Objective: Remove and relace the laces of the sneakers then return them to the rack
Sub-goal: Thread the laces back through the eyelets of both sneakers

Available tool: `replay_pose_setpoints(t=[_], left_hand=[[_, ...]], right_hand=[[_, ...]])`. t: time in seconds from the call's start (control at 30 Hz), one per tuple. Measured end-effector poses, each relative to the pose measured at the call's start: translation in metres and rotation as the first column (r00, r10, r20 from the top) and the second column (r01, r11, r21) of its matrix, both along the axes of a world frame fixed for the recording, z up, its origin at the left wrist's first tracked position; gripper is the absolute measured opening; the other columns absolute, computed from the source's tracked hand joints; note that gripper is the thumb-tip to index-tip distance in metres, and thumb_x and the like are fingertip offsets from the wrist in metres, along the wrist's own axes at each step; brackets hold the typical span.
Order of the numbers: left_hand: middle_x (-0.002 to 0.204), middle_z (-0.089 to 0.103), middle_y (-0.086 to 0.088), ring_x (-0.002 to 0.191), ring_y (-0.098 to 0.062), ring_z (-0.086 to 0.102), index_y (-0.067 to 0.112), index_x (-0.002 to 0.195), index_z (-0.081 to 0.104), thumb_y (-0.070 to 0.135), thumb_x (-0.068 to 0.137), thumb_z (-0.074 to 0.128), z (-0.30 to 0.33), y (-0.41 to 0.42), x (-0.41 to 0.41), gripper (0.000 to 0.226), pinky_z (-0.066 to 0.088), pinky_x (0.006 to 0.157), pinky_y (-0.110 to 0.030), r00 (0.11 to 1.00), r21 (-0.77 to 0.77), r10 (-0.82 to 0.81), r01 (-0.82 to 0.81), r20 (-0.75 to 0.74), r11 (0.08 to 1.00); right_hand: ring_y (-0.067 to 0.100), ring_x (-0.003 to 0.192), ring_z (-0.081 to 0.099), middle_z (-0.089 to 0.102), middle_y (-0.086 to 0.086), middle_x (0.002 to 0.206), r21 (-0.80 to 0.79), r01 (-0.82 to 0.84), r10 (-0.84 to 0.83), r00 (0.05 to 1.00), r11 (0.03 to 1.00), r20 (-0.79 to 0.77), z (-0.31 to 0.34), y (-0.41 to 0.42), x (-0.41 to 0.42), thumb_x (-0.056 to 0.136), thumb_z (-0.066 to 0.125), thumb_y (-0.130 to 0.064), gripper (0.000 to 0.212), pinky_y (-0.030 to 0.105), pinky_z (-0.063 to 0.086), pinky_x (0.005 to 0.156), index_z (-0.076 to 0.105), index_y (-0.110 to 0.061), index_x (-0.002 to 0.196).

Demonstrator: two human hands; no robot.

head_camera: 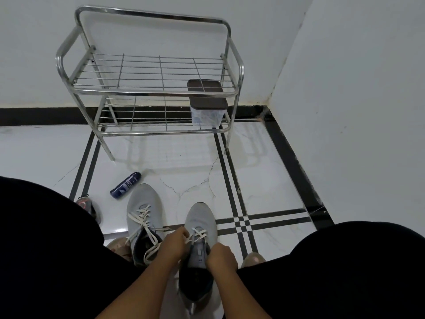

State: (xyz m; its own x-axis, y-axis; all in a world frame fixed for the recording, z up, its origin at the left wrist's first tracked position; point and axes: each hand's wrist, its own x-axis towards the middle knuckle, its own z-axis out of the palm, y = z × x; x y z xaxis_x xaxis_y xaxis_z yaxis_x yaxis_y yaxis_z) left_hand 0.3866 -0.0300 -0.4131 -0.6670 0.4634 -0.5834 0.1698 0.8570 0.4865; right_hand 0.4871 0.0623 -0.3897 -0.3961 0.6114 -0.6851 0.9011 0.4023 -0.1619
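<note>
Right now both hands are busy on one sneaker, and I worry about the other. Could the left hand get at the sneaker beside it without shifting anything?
Probably yes. The left hand pinches a lace on the right-side sneaker, and the other sneaker stands just beside it, with nothing between them.

Two grey sneakers (143, 203) (200, 218) with white laces (140, 217) stand side by side before the steel rack (147, 90).

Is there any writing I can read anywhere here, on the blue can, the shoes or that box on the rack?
Dark blue spray can lying on the floor: white lettering, too small and blurred to read.
Two grey sneakers: no readable brand or label.
Clear box with dark lid on the metal rack: no text visible.
</note>
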Motion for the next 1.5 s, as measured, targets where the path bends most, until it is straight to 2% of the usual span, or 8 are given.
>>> replay_pose_setpoints(t=[0.1,0.27,0.43,0.67,0.83,1.2,1.37,1.5], left_hand=[[0.096,0.071,-0.008,0.087,-0.021,0.064,0.028,0.071,0.061,0.019,0.091,0.059,-0.015,0.002,-0.006,0.021,0.047,0.075,-0.026,0.993,0.061,0.099,-0.103,0.062,0.993],[0.121,0.062,-0.012,0.108,-0.026,0.06,0.01,0.122,0.061,0.013,0.091,0.055,-0.006,0.011,-0.016,0.031,0.045,0.088,-0.034,0.904,0.065,0.233,-0.273,0.358,0.96],[0.087,0.064,-0.02,0.074,-0.024,0.05,0.003,0.066,0.073,0.013,0.077,0.069,0.019,0.01,-0.027,0.016,0.039,0.064,-0.032,0.675,0.089,0.469,-0.618,0.57,0.781],[0.092,0.075,0.008,0.095,-0.009,0.064,0.019,0.079,0.077,0.039,0.096,0.049,0.125,0.028,-0.052,0.038,0.038,0.087,-0.031,0.863,0.317,0.103,-0.29,0.495,0.903],[0.109,0.07,0.009,0.108,-0.006,0.058,0.019,0.1,0.075,0.047,0.099,0.039,0.159,0.032,-0.062,0.046,0.029,0.092,-0.029,0.922,0.415,0.126,-0.282,0.365,0.865],[0.142,0.05,-0.001,0.139,-0.019,0.034,0.018,0.126,0.062,0.059,0.099,0.02,0.146,0.029,-0.062,0.064,0.014,0.116,-0.042,0.867,0.415,0.244,-0.434,0.435,0.8],[0.149,0.04,-0.006,0.137,-0.026,0.037,0.015,0.138,0.049,0.056,0.099,0.025,0.124,0.019,-0.079,0.062,0.025,0.11,-0.043,0.79,0.332,0.477,-0.601,0.385,0.727],[0.146,0.042,-0.016,0.134,-0.031,0.04,0.002,0.141,0.04,0.047,0.101,0.034,0.107,0.017,-0.076,0.061,0.031,0.111,-0.044,0.795,0.195,0.512,-0.587,0.326,0.786]], right_hand=[[0.024,0.117,0.056,0.056,0.007,0.129,-0.017,0.04,-0.04,0.999,0.999,-0.011,-0.003,0.001,-0.001,0.099,0.042,-0.019,0.029,0.033,0.047,0.088,0.056,-0.013,0.124],[0.027,0.116,0.057,0.058,0.009,0.127,-0.086,0.145,-0.147,0.989,0.986,-0.012,-0.008,0.006,-0.002,0.095,0.048,-0.024,0.03,0.034,0.048,0.089,0.056,-0.012,0.122],[0.027,0.115,0.058,0.059,0.01,0.126,-0.124,0.197,-0.199,0.98,0.972,-0.008,-0.011,0.011,-0.004,0.094,0.051,-0.024,0.032,0.03,0.047,0.087,0.056,-0.01,0.122],[0.026,0.104,0.061,0.065,0.006,0.111,-0.086,0.15,-0.168,0.946,0.985,-0.277,0.02,0.018,-0.034,0.093,0.051,-0.029,0.026,0.03,0.047,0.078,0.062,-0.013,0.11],[0.015,0.083,0.06,0.064,0.003,0.09,-0.646,0.238,-0.64,0.577,0.726,-0.507,0.085,0.034,-0.054,0.088,0.048,-0.005,0.024,0.029,0.05,0.076,0.068,-0.016,0.095],[0.017,0.081,0.065,0.067,0.002,0.078,-0.837,0.01,-0.673,0.601,0.547,-0.432,0.114,0.041,-0.043,0.098,0.053,-0.019,0.017,0.03,0.047,0.08,0.063,-0.013,0.085],[0.01,0.06,0.058,0.063,0.0,0.07,-0.348,0.027,-0.191,0.874,0.937,-0.446,0.147,0.08,-0.03,0.093,0.059,-0.015,0.015,0.018,0.043,0.061,0.071,-0.007,0.092],[0.019,0.071,0.066,0.068,0.002,0.077,0.137,0.1,-0.062,0.965,0.985,-0.256,0.132,0.097,-0.027,0.087,0.066,-0.027,0.017,0.025,0.048,0.059,0.07,-0.011,0.09]])
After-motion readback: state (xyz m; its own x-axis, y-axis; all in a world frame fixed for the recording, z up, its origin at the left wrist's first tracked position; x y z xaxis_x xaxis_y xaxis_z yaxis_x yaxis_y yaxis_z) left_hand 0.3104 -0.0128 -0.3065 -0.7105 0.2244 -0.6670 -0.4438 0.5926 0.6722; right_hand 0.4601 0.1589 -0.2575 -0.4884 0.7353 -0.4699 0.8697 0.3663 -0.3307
